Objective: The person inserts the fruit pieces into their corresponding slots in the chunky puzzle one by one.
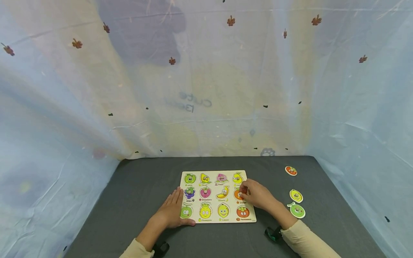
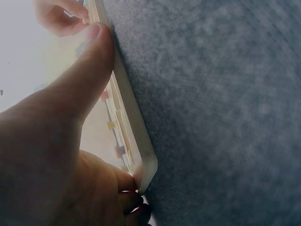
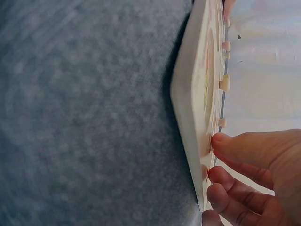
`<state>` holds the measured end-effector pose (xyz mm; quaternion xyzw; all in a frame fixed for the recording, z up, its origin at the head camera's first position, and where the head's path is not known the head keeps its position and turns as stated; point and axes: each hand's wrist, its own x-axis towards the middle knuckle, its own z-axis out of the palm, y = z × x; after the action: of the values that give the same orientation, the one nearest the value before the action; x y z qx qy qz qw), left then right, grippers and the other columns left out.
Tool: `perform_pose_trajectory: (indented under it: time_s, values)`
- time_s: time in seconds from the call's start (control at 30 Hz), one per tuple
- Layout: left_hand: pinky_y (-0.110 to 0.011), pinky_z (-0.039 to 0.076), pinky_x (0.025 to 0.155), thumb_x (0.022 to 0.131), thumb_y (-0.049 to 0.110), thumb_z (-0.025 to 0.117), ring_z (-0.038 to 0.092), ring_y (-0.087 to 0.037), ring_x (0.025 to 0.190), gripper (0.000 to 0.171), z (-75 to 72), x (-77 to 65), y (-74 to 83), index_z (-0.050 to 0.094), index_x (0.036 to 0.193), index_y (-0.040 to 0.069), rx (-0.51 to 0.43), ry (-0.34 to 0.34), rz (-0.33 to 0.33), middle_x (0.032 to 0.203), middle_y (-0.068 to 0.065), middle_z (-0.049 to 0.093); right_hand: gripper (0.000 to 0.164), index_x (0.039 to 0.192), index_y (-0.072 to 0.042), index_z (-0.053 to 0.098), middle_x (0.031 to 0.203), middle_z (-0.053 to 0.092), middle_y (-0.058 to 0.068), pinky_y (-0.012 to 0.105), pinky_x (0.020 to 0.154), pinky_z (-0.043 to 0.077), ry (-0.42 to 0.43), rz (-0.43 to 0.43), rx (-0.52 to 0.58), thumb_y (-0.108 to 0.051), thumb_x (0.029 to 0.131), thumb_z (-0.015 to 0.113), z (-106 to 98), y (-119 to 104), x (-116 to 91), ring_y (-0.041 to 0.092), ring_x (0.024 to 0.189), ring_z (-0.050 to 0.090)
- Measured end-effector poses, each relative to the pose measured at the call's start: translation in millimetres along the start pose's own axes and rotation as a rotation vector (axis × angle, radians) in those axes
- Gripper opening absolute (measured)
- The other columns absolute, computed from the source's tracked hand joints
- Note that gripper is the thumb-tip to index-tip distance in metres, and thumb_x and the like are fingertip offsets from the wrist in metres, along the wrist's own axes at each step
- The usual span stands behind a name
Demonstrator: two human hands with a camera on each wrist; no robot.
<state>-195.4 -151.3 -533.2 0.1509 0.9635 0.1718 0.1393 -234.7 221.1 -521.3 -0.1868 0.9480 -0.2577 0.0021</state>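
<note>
A fruit puzzle board (image 1: pixel 213 219), pale with rounded corners, lies flat on the dark grey table. My left hand (image 1: pixel 171 212) rests along its left side, fingers straight beside the grape and thumb stretched along the front edge. In the left wrist view that thumb (image 2: pixel 89 63) lies against the board's rim. At the board's right side, my right hand (image 1: pixel 258 194) pinches the orange piece (image 1: pixel 237 194) in the middle row, partly covering it. Thumb (image 3: pixel 230 143) and fingertips are right at the board surface in the right wrist view. The piece's knob is hidden there.
Right of the board lie three loose pieces: a red-orange fruit piece (image 1: pixel 291 171) at the back, a yellow lemon piece (image 1: pixel 296 196), and a green melon piece (image 1: pixel 297 211) close by the right forearm. A pale patterned curtain (image 1: pixel 206 89) surrounds the table's back and sides.
</note>
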Motion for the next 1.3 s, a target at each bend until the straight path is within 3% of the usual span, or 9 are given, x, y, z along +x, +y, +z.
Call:
perform_pose_trajectory:
  time_s: [0.27,0.6,1.3]
  values:
    - [-0.060,0.015,0.132,0.076,0.077,0.083,0.013,-0.046,0.163,0.143,-0.6,-0.7,0.9,0.014,0.168,-0.009,0.002,-0.004,-0.003,0.177,-0.029,0.009,0.015,0.090,-0.016,0.069,0.085,0.057,-0.002,0.027,0.062,0.042,0.011,-0.008,-0.001,-0.014,0.095,0.083,-4.5,-3.3,-5.8,0.010,0.071,0.048]
    - [-0.057,0.019,0.132,0.078,0.068,0.088,0.017,-0.044,0.163,0.137,-2.6,-1.4,5.7,0.018,0.167,-0.009,0.044,0.007,-0.033,0.176,-0.029,0.013,0.012,0.095,-0.013,0.071,0.088,0.059,-0.002,0.027,0.064,0.045,0.022,-0.040,0.006,-0.010,0.094,0.083,-5.0,3.1,-13.3,0.007,0.073,0.049]
    - [-0.057,0.019,0.132,0.078,0.071,0.086,0.017,-0.043,0.164,0.137,-0.3,-1.3,-1.4,0.019,0.168,-0.008,0.033,0.011,-0.020,0.177,-0.027,0.013,0.009,0.100,-0.014,0.074,0.091,0.061,-0.005,0.030,0.068,0.049,0.054,0.021,0.039,-0.013,0.096,0.082,-19.0,7.6,-37.0,0.013,0.079,0.057]
